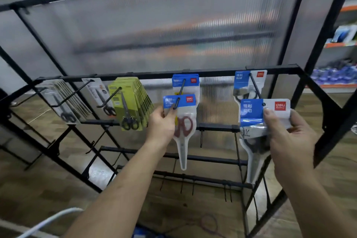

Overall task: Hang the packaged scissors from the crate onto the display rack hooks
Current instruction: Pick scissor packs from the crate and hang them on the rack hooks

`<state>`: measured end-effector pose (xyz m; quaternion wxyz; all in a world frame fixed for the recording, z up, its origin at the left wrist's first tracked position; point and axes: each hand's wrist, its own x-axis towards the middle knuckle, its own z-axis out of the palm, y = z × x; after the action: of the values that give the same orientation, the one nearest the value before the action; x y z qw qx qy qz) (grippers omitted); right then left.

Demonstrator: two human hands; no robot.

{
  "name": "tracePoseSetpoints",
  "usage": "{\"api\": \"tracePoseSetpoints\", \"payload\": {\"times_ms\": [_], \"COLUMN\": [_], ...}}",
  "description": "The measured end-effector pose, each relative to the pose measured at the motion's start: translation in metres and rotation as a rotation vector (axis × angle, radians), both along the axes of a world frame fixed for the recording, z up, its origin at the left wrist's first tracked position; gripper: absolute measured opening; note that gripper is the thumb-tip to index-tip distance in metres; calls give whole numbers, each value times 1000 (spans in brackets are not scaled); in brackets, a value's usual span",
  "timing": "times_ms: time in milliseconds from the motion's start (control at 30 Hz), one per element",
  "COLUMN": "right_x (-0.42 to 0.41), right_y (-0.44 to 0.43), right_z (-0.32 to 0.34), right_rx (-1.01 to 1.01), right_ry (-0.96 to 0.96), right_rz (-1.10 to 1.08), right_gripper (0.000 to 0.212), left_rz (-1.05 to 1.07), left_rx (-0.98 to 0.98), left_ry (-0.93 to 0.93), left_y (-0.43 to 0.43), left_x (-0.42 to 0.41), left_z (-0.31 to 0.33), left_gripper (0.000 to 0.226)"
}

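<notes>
My left hand (162, 125) pinches a packet of red-handled scissors (183, 121) by its blue header, whose hole sits at the tip of a black rack hook (180, 89). More blue-header packets (185, 81) hang farther back on that hook. My right hand (287, 137) grips a larger packet of dark-handled scissors (257, 121) by its blue and white header, just below the end of the right hook (255, 86), where another such packet (243, 83) hangs. The crate is out of view.
The black metal display rack (135, 75) stands before a ribbed translucent panel (154, 31). Yellow-carded scissors (131, 102) and grey-carded scissors (65, 100) hang on hooks at the left. Bare hooks line the lower bars (193, 177). Store shelves (340, 44) stand at the right.
</notes>
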<state>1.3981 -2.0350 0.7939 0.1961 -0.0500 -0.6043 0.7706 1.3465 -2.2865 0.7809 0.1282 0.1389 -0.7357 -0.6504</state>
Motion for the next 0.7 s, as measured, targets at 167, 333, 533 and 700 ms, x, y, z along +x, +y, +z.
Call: {"api": "tracePoseSetpoints", "payload": {"times_ms": [167, 333, 533, 700], "right_x": [3, 5, -12, -36], "right_y": [-1, 3, 3, 7], "right_z": [1, -2, -10, -11], "right_rx": [-31, -26, 38, 66], "right_ry": [-27, -80, -154, -181], "right_rz": [2, -12, 22, 58], "right_gripper": [8, 8, 13, 12], "left_rz": [-31, -83, -105, -135], "left_rx": [-93, -67, -239, -136], "left_ry": [-108, -196, -273, -285], "left_y": [-3, -5, -10, -12], "left_x": [-38, -67, -77, -76], "left_z": [7, 19, 31, 31], "left_gripper": [18, 24, 45, 43]}}
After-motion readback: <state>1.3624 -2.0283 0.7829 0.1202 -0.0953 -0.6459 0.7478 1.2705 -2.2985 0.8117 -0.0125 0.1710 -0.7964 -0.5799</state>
